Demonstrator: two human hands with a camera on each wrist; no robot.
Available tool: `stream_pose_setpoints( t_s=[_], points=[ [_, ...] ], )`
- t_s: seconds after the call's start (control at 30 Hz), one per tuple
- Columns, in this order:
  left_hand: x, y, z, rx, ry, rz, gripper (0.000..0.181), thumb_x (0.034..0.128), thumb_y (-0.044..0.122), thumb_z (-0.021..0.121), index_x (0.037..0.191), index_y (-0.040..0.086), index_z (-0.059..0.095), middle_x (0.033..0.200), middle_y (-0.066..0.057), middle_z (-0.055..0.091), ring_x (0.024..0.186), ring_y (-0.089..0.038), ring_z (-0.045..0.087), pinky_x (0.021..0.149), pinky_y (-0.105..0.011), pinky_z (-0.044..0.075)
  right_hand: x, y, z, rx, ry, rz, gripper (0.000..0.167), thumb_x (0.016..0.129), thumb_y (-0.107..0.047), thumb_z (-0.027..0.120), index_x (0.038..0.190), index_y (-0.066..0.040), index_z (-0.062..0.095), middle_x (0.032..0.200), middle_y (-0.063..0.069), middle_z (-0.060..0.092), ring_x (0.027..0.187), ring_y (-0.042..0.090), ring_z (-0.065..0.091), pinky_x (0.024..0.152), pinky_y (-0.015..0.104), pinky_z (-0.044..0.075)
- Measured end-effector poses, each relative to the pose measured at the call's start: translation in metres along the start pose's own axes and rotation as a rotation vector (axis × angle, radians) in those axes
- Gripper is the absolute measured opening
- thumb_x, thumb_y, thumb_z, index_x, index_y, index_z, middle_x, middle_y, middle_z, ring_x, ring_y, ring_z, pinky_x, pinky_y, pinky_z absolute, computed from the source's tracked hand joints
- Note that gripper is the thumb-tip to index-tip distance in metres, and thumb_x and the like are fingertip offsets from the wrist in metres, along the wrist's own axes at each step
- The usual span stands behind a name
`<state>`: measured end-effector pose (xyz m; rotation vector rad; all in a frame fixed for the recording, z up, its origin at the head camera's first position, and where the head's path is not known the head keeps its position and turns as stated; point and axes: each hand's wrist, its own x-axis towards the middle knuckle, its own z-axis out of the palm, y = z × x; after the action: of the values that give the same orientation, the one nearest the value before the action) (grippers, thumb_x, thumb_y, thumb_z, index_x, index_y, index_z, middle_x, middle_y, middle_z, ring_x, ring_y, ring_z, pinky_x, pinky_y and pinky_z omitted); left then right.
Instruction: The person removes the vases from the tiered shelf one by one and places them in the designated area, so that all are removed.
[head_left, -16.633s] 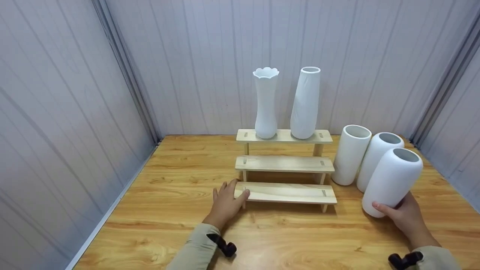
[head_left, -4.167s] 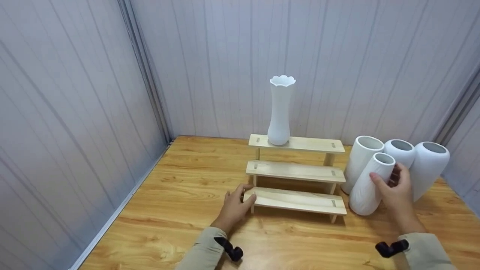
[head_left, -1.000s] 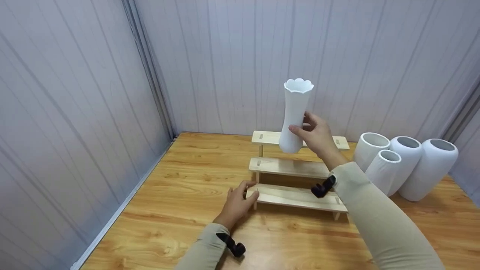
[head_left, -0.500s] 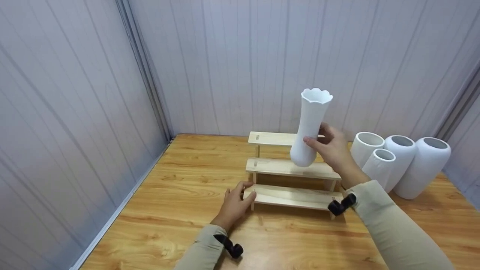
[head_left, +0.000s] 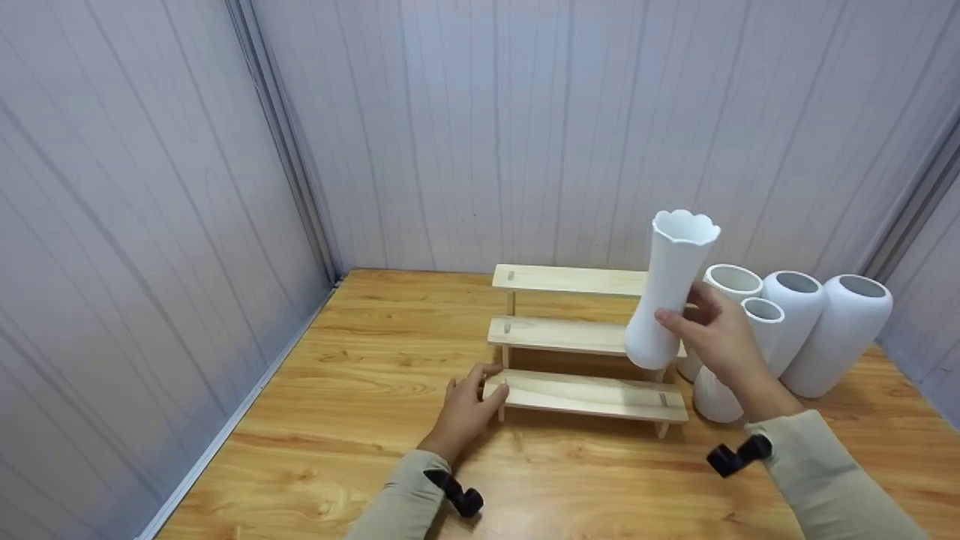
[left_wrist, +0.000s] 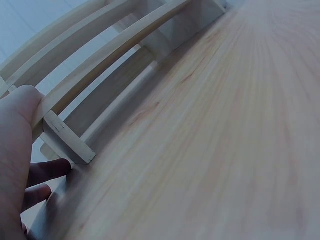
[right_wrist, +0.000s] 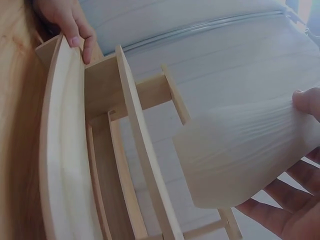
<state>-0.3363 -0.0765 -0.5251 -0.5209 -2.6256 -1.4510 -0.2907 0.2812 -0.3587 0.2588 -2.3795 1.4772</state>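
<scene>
My right hand [head_left: 720,337] grips the lower body of a white vase with a scalloped rim [head_left: 671,277]. That vase is in the air, slightly tilted, before the right end of a three-step wooden display stand [head_left: 592,394]. In the right wrist view the vase's ribbed lower part [right_wrist: 240,155] shows between thumb and fingers. My left hand [head_left: 466,409] holds the left end of the stand's lowest step, its thumb on top. The left wrist view has the fingers [left_wrist: 50,172] by the stand's leg [left_wrist: 67,140].
Right of the stand, several white vases stand close together: a straight one [head_left: 733,279], a slim one [head_left: 720,397] partly behind my right hand, and two rounded ones [head_left: 840,337]. Panelled walls enclose the wooden table [head_left: 337,420] behind and at both sides.
My right hand earlier set the slim vase down on the table. It has since lifted the scalloped vase off the top step and brought it right and down. My left hand stays on the stand.
</scene>
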Motion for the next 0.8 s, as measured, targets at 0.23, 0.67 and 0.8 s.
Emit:
stream_pose_setpoints(
  t_s=[0.23, 0.67, 0.8],
  points=[
    [0.0, 0.001, 0.001, 0.012, 0.009, 0.001, 0.041, 0.1014, 0.047, 0.057, 0.136, 0.027, 0.056, 0.138, -0.003, 0.062, 0.129, -0.027, 0.057, 0.122, -0.058, -0.004, -0.029, 0.018, -0.021, -0.057, 0.051, 0.005, 0.068, 0.094, -0.024, 0.074, 0.149, 0.001, 0.045, 0.13, 0.011, 0.062, 0.1, -0.004, 0.061, 0.083, 0.013, 0.051],
    [-0.001, 0.002, 0.0, -0.002, 0.023, -0.002, 0.041, 0.1009, 0.048, 0.058, 0.136, 0.026, 0.057, 0.138, -0.001, 0.062, 0.128, -0.028, 0.058, 0.122, -0.057, -0.004, -0.072, 0.047, -0.055, -0.114, 0.139, 0.023, 0.068, 0.092, -0.017, 0.076, 0.147, 0.005, 0.044, 0.116, -0.024, 0.058, 0.098, -0.011, 0.058, 0.08, 0.009, 0.05],
    [-0.002, 0.002, 0.0, -0.01, 0.015, -0.011, 0.042, 0.1008, 0.05, 0.057, 0.136, 0.027, 0.057, 0.138, -0.002, 0.062, 0.128, -0.028, 0.058, 0.122, -0.057, -0.004, -0.086, 0.06, -0.062, -0.098, 0.172, 0.012, 0.063, 0.091, -0.01, 0.076, 0.146, 0.003, 0.048, 0.109, -0.031, 0.058, 0.096, -0.01, 0.061, 0.077, 0.011, 0.053]
  ],
)
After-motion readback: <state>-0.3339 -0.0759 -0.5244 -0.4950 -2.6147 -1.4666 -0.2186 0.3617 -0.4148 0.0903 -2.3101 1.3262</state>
